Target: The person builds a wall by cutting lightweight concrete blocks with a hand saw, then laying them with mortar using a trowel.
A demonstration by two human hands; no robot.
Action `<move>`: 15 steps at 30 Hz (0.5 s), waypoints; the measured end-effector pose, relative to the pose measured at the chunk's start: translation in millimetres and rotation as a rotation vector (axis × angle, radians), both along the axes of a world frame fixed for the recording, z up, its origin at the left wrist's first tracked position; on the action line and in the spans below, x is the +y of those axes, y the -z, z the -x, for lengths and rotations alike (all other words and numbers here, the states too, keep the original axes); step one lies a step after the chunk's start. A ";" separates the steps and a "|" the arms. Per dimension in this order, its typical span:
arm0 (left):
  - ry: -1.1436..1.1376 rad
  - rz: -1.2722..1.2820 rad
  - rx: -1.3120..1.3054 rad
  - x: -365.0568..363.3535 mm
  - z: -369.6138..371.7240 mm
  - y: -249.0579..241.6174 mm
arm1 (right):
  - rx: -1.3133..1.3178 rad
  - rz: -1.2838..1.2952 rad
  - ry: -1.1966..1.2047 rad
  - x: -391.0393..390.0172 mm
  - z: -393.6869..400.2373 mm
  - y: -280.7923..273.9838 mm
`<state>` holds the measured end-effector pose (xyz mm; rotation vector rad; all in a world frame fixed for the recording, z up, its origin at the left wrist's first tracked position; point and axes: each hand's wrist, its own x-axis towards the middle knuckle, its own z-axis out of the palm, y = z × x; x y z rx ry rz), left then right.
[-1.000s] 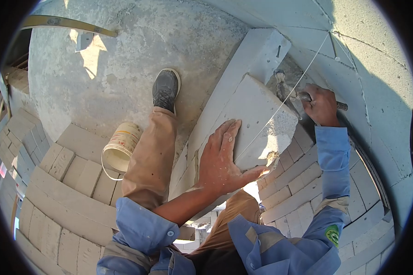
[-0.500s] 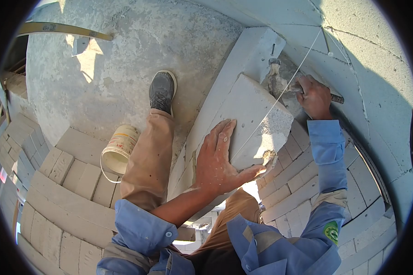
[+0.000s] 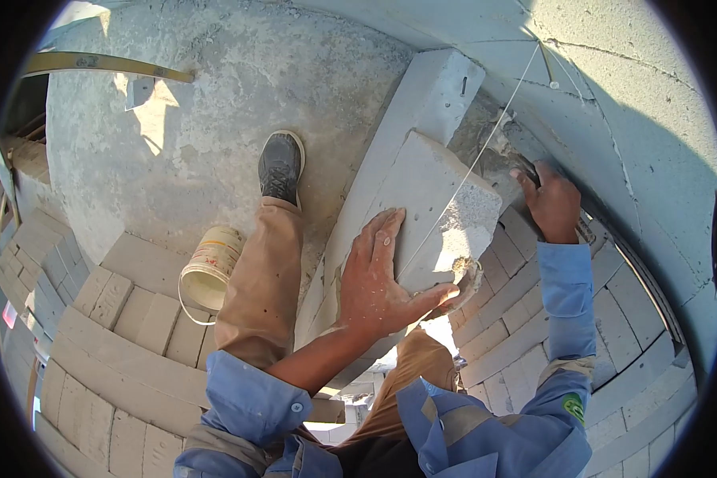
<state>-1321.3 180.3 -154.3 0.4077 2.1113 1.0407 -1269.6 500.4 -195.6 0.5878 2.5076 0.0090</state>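
Note:
My left hand (image 3: pixel 378 283) lies with fingers spread on a pale grey block (image 3: pixel 434 187), its thumb along the near edge by a rough, chipped corner. My right hand (image 3: pixel 554 203) is closed round the dark handle of a hammer (image 3: pixel 526 165). The hammer's head looks caked with mortar and is partly blurred, over the gap between the block and the wall. Beyond the first block lies another pale block (image 3: pixel 446 88) with a nail in its end. A taut white string (image 3: pixel 490 143) runs above the block from the wall towards my left hand.
The block wall (image 3: pixel 645 159) rises close on the right. A mortar-stained bucket (image 3: pixel 215 259) stands tilted beside my left leg. Stacked blocks (image 3: pixel 95 342) lie at lower left, more blocks (image 3: pixel 518 350) under my right arm. A yellow level-like bar (image 3: pixel 111 65) reaches over the concrete floor (image 3: pixel 191 143).
My right hand has moved down and slightly right, swinging the hammer so its handle now points down towards me and its head sits away from the blocks. My left hand stays on the block.

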 end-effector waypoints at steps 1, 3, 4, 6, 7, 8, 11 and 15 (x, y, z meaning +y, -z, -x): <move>-0.004 0.004 -0.005 -1.1 -1.3 -1.2 | 0.157 0.040 -0.078 -1.3 -0.8 -7.3; -0.015 -0.008 -0.025 0.2 -3.3 -1.5 | 0.298 0.065 -0.163 -2.5 8.3 -27.5; -0.008 0.000 -0.006 -0.1 -4.0 -1.5 | 0.255 0.076 -0.231 -5.7 20.6 -38.4; -0.021 -0.004 0.016 -0.4 -2.6 -1.5 | 0.212 0.078 -0.320 -8.7 41.3 -53.2; -0.018 0.014 -0.011 -0.5 -3.0 -2.3 | 0.055 0.032 -0.377 -9.3 49.6 -60.3; -0.021 0.029 -0.037 0.2 -3.0 -2.8 | -0.101 -0.018 -0.437 -9.5 60.1 -67.3; -0.054 0.028 -0.081 -1.0 -1.2 -7.1 | -0.120 0.054 -0.547 -15.3 76.3 -90.4; -0.071 0.026 -0.088 -0.9 -2.9 -5.4 | -0.188 0.000 -0.664 -17.2 90.8 -114.2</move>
